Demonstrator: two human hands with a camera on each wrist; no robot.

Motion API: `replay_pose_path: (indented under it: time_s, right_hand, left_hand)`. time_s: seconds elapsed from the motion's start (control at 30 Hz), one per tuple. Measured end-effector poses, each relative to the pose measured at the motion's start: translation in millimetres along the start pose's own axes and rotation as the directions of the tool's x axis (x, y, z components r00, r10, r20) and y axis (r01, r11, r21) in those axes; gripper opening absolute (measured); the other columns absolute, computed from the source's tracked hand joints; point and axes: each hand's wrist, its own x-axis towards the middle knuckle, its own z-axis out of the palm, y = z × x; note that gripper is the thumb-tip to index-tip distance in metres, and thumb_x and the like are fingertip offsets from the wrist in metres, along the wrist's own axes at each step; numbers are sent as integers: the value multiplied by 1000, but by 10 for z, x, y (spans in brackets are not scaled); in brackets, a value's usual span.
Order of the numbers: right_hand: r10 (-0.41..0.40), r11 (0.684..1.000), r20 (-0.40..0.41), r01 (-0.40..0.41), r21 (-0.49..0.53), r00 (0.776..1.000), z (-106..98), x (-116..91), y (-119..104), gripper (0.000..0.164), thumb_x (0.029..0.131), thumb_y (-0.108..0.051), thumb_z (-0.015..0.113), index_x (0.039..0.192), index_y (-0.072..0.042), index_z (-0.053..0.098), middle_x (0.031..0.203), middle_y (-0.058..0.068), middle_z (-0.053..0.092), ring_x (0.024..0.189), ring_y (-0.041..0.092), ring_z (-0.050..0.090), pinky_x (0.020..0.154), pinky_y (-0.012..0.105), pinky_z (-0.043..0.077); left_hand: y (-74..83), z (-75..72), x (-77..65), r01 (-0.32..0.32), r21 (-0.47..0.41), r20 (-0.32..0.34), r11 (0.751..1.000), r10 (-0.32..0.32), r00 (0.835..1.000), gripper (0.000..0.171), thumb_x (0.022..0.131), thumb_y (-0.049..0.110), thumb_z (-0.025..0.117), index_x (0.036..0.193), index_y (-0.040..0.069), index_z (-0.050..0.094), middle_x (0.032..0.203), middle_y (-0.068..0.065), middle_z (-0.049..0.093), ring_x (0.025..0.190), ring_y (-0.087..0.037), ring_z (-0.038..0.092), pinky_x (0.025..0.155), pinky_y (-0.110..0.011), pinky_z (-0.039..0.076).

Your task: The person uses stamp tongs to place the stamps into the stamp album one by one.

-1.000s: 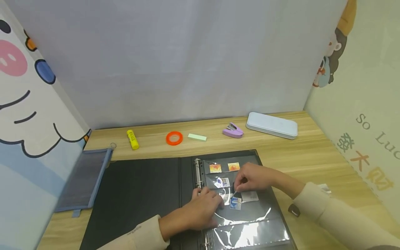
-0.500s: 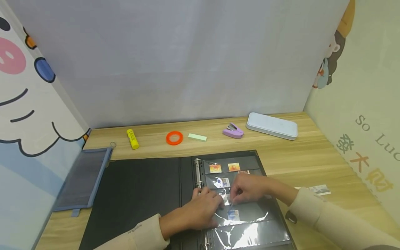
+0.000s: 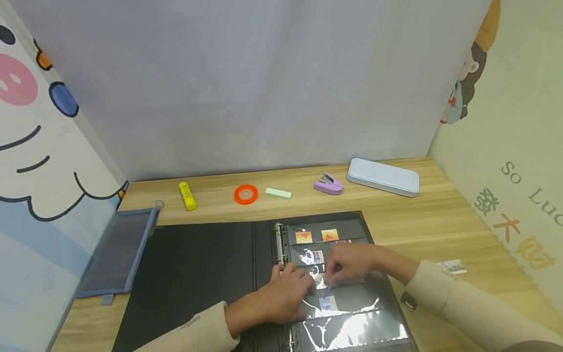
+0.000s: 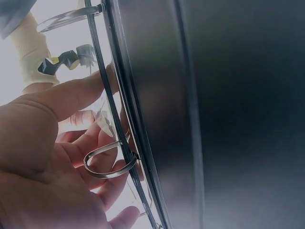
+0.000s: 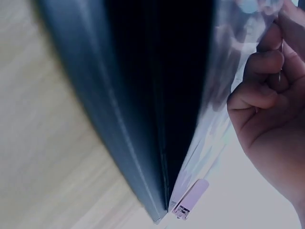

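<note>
A black ring binder (image 3: 198, 274) lies open on the table, a clear-pocketed stamp page (image 3: 347, 335) on its right side. My left hand (image 3: 288, 296) rests on the page's inner edge beside the metal rings; in the left wrist view, its fingers spread near a ring (image 4: 109, 161). My right hand (image 3: 349, 264) is over the middle pockets, fingers curled round a thin tool that looks like tweezers, mostly hidden by the hand; a thin shiny length (image 5: 280, 74) shows between the fingers. A blue stamp (image 3: 328, 303) lies in the pocket row below that hand.
Orange stamps (image 3: 303, 237) fill part of the top row, with another stamp (image 3: 314, 257) below. Behind the binder are a glue stick (image 3: 186, 196), red tape roll (image 3: 245, 194), pale green strip (image 3: 278, 193), purple stapler (image 3: 328, 184) and pale case (image 3: 382, 177). A mesh pouch (image 3: 116, 254) lies left, loose stamps (image 3: 453, 266) right.
The blue stamp has moved down the page from the right hand's tool tip and now lies below it. The right hand went slightly down and left, then stayed about there. The left hand is still.
</note>
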Motion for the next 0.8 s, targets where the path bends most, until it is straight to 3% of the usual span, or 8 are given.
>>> replay_pose_path:
  time_s: [0.4,0.6,0.8]
  right_hand:
    - [-25,1000,24,25,19,999,-1,-30,27,8,82,-18,68,77,-21,73,73,-17,67,67,-12,52,65,9,43]
    - [72,990,18,-74,121,997,-48,-139,126,9,83,-16,67,80,-21,73,74,-16,67,68,-9,53,67,14,47]
    - [167,971,-37,-158,181,985,-206,-527,431,8,87,-20,65,87,-23,73,82,-14,70,75,-5,58,74,20,50]
  left_hand:
    - [5,12,6,-3,-4,-23,1000,3,1000,41,68,35,80,101,26,58,109,9,60,108,-13,45,96,-47,31]
    - [-1,16,13,-5,-5,-25,1000,5,1000,41,68,35,80,102,27,58,110,9,60,108,-14,45,96,-47,31]
    - [-2,24,16,0,-4,-22,1000,0,1000,40,68,35,80,101,27,59,110,9,61,109,-14,45,96,-47,31]
